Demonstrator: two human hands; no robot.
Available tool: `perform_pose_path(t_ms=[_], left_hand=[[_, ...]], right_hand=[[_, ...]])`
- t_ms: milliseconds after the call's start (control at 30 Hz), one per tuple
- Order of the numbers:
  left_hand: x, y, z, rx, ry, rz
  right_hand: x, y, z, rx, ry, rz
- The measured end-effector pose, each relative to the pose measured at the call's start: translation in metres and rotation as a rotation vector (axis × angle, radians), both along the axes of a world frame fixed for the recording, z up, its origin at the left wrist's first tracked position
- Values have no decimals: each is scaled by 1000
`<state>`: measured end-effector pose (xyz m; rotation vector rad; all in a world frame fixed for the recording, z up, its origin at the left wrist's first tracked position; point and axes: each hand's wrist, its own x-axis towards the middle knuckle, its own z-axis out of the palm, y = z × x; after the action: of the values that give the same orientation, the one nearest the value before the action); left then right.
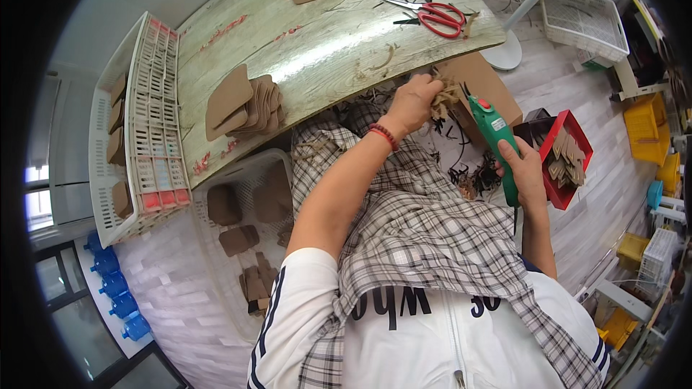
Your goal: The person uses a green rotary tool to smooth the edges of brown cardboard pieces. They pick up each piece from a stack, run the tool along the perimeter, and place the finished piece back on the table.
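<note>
Head view shows the right hand with its grip closed around a green handheld tool, which is between the cardboard box and the red box. The left hand touches tan strips beside the surface; whether its grip holds them, I cannot tell.

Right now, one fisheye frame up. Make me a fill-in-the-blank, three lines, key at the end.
1. The tool in the right hand has a mainly ____ body.
2. The scissors on the table have handles coloured ____.
3. The beaded bracelet is on the person's ____ wrist.

Missing words: green; red; left.
</note>
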<state>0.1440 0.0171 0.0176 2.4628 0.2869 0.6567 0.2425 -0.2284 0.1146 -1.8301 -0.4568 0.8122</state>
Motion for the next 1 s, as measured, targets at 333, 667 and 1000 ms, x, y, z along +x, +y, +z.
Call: perform_pose_path(t_ms=[333,667,1000], left_hand=[[-52,2,4,5,-73,4],[-110,22,-11,95,-36,263],[-115,1,11,-150,429,313]], right_hand=[[4,4,0,-20,29,31],[-7,23,-4,-80,32,128],[-4,24,14,-153,1,115]])
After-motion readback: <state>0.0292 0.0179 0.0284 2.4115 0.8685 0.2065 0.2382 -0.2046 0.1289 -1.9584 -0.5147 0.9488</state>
